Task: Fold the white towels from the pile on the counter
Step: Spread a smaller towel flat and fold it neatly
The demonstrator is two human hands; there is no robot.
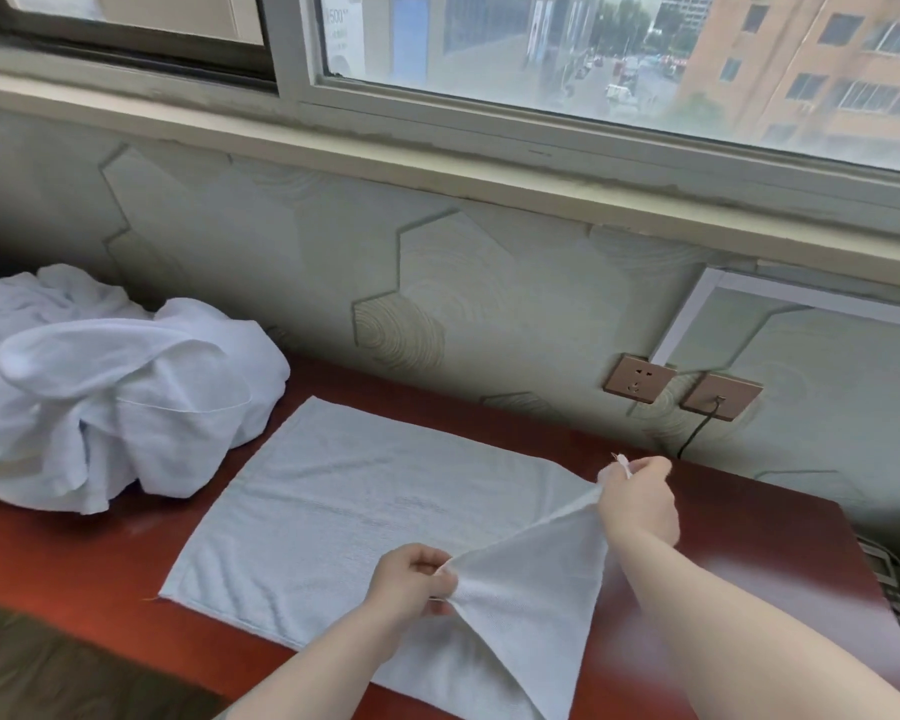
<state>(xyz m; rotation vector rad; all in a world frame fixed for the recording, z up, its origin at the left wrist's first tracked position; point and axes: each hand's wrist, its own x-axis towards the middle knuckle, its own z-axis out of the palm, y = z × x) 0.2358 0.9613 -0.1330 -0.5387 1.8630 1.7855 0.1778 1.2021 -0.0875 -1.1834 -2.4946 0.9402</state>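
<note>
A white towel (365, 511) lies spread on the dark red counter (89, 569), its right end lifted off the surface. My left hand (411, 582) pinches the near right corner of that towel. My right hand (637, 498) pinches the far right corner, and the edge between the two hands is pulled taut above the counter. A crumpled pile of white towels (110, 397) sits at the back left of the counter, apart from both hands.
A papered wall with two wall sockets (640, 379) and a black cable (697, 428) runs behind the counter, under a window sill (437, 168). The counter's right end (848, 532) is close to my right arm. Its front edge runs along the lower left.
</note>
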